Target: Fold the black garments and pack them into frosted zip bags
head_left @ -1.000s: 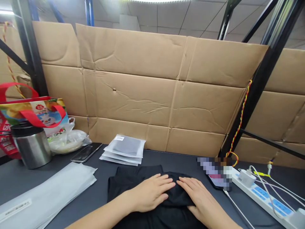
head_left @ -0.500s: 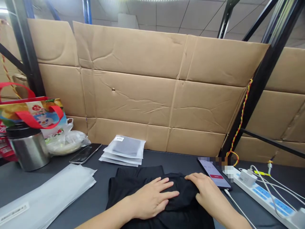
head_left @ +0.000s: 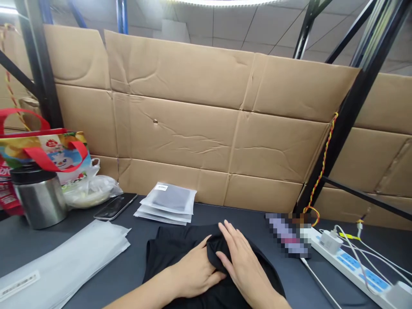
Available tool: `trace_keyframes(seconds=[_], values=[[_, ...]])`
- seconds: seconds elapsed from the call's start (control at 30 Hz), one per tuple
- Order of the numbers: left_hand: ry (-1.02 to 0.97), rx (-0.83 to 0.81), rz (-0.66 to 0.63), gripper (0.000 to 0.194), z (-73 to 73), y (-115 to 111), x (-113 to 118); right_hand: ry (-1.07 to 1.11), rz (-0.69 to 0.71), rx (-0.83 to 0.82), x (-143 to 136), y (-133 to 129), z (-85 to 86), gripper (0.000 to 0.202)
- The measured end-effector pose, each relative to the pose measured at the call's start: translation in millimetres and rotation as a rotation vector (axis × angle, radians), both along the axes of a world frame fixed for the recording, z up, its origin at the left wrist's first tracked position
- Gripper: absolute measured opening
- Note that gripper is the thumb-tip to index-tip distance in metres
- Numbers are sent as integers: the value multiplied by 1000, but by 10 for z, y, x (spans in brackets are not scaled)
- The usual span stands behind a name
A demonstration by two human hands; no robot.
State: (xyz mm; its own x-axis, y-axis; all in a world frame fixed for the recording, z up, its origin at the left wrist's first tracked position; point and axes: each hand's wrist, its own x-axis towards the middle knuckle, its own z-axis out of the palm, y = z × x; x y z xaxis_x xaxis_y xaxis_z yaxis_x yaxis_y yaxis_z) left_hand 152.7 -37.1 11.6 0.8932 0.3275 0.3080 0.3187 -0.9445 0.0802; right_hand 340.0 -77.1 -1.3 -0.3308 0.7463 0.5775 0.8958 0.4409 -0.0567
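A black garment [head_left: 183, 236] lies folded on the dark table in front of me. My left hand [head_left: 195, 270] rests flat on it, its fingertips covered by a turned-over flap of the cloth. On that flap lies my right hand [head_left: 241, 262], palm down, with fingers stretched and the thumb apart. The two hands are close together at the fold. Behind the garment is a stack of flat items in frosted plastic bags [head_left: 172, 201]. Several long frosted bags [head_left: 64, 266] with a barcode label lie to the left.
A steel flask [head_left: 40, 199], a colourful carrier bag [head_left: 61, 154], a clear plastic bag [head_left: 93, 191] and a dark phone [head_left: 116, 207] stand or lie at left. At right are a blurred phone [head_left: 286, 236] on a white cable and a power strip [head_left: 357, 266]. A cardboard wall [head_left: 180, 124] closes off the back.
My right hand has moved left from the garment's right side, turning a flap of black cloth over my left fingertips. The left hand has stayed nearly in place.
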Motion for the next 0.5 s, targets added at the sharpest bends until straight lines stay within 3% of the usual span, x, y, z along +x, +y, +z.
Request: trace_keyframes(seconds=[0.07,0.17,0.33,0.4,0.5], values=[[6,-7,45,39,74,-56,-161,100,-38,-119,-19,-28,-55,57],[39,-6,157,50,120,-137,-488,54,71,-284,-10,-73,-80,51],[89,23,294,49,1,-256,-956,21,208,-374,-35,-133,23,53],[93,51,319,51,-55,-322,-1089,139,136,-326,2,-127,62,50],[43,125,384,55,-119,-430,-1277,349,-128,-313,132,-70,70,37]])
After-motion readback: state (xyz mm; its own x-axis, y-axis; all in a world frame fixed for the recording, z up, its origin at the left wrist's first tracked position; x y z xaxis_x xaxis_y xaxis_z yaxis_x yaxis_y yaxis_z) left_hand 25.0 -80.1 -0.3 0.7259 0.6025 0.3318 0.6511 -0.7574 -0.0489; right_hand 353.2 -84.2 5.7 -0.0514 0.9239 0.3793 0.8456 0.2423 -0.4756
